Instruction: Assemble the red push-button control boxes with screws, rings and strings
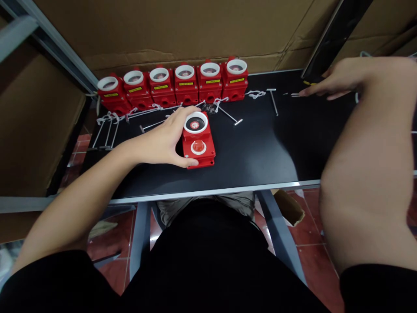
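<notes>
My left hand point(169, 137) is wrapped round the left side of a red alarm call-point box point(206, 140), thumb at its front edge and fingers at the back. The box lies face up on the black tabletop, showing a white ring with a dark round window and a domed red lens below. Far to the right, my right hand point(340, 78) reaches over the back of the table with its index finger stretched out. Its fingertip is at small metal pieces point(295, 94). A yellow-and-black item point(309, 83) shows just behind the fingers, partly hidden.
Several similar red boxes point(185, 82) stand in a row along the back. Small metal T-shaped bars point(273, 102) with white cords point(257, 94) lie before and beside them. Cardboard point(195, 30) walls the back, and a metal edge point(215, 190) borders the black table point(254, 152).
</notes>
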Motion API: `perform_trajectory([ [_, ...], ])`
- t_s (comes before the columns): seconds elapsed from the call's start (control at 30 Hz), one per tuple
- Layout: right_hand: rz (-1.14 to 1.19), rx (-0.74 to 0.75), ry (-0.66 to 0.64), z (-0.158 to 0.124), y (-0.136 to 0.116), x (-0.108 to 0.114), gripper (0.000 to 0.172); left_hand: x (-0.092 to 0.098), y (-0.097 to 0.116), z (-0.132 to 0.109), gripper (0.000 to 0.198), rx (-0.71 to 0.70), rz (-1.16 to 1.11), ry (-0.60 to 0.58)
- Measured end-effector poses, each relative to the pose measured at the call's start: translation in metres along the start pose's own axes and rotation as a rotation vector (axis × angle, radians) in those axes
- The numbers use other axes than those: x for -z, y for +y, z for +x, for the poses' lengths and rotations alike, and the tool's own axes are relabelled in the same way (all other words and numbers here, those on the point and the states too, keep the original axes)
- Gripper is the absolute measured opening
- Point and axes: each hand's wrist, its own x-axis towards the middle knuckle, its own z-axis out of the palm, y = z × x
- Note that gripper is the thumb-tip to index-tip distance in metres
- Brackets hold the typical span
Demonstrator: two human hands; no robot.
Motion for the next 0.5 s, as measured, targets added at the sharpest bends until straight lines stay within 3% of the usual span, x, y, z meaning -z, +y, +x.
perform_trajectory([
  [0.1,-0.047,-0.117,-0.015,-0.008,-0.003,0.011,0.044,-0.001,-0.002,0.000,0.152,-0.015,-0.002,0.008],
  [0.23,-0.027,-0.038,0.188,-0.020,-0.019,0.019,0.046,0.000,0.000,0.001,0.149,-0.008,0.015,-0.007],
  [0.3,0.140,0.063,0.326,-0.019,-0.029,0.018,0.041,0.000,0.003,0.001,0.152,0.005,0.028,-0.021],
  [0.37,0.387,0.217,0.506,-0.010,-0.038,0.011,0.023,0.001,0.008,0.001,0.153,0.032,0.034,-0.026],
  [0.43,0.701,0.387,0.658,0.003,-0.047,0.002,0.032,0.002,0.013,0.001,0.151,0.060,0.044,-0.030],
  [0.5,1.042,0.608,0.654,0.013,-0.060,-0.010,0.042,0.002,0.017,0.000,0.150,0.076,0.062,-0.034],
])
